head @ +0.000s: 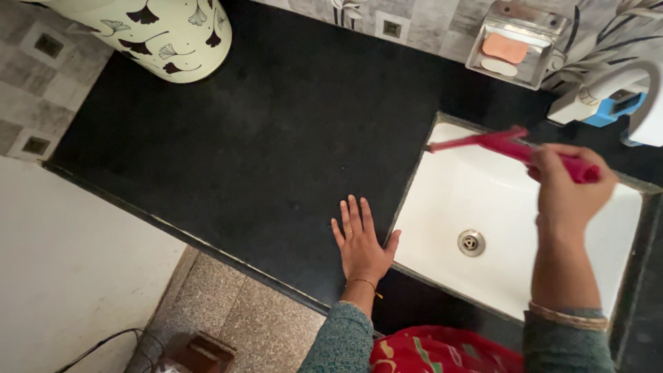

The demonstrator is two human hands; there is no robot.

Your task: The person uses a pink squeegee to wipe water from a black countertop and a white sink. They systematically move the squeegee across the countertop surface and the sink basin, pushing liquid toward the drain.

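My left hand (360, 242) lies flat, fingers spread, on the black countertop (262, 138) just left of the white sink (449, 214). It holds nothing. My right hand (566, 183) is raised over the sink's far side and grips the handle of a pink long-handled brush (497, 144). The brush points left, its head above the basin's back left corner. A round metal drain (471, 242) sits in the basin's floor.
A cream container with black leaf prints (166, 34) stands at the counter's back left. A metal soap dish with an orange soap bar (514, 45) hangs on the tiled wall. A white tap with blue parts (615, 97) is at the right. Speckled floor (255, 324) lies below.
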